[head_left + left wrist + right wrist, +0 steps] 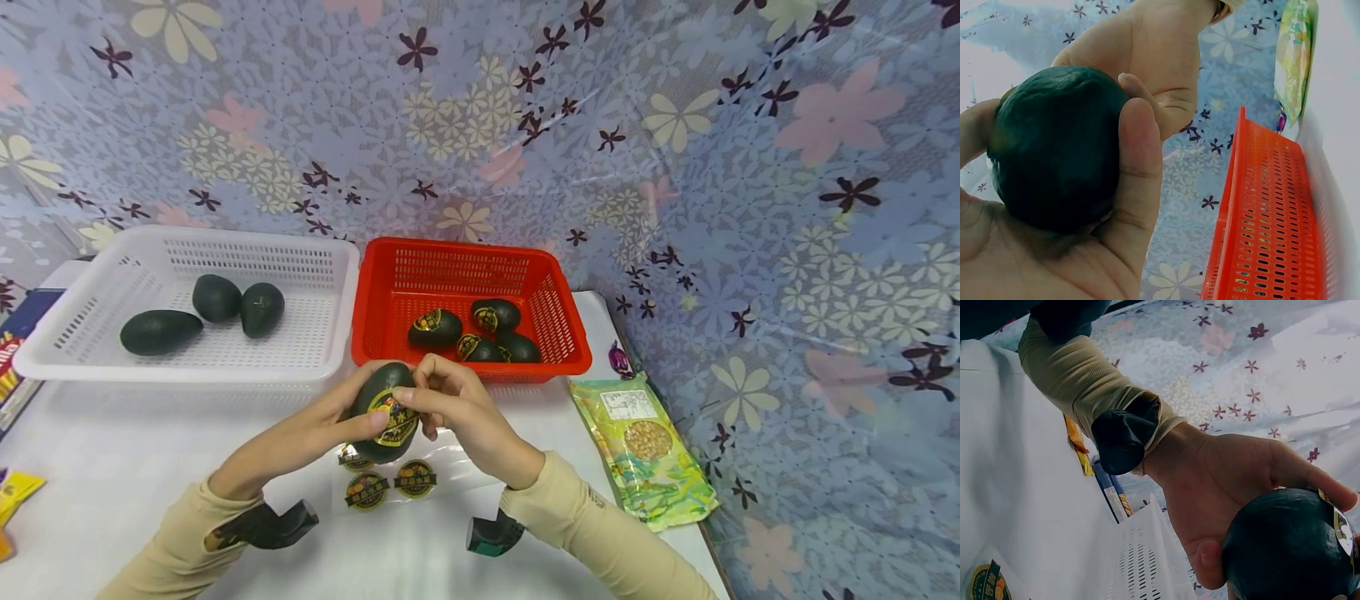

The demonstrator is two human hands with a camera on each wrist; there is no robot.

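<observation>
In the head view my left hand (324,427) grips a dark green avocado (381,385) with its thumb on a round black-and-gold sticker (399,430) on the fruit's face. My right hand (474,417) is at the fruit's right side, its thumb touching the sticker's upper edge and its other fingers bent. Whether it pinches the sticker is unclear. Below both hands a clear sheet with more stickers (367,490) lies on the table, partly hidden by the avocado. The left wrist view shows the avocado (1060,150) resting in the left palm.
Behind the left hand stands a white basket (318,333) with three unlabelled avocados. Beside it, a red basket (566,333) contains several avocados, stickers showing on most. A green-yellow bag (648,454) lies at right near a purple wrapper (619,360). Colourful packets (18,492) lie at far left.
</observation>
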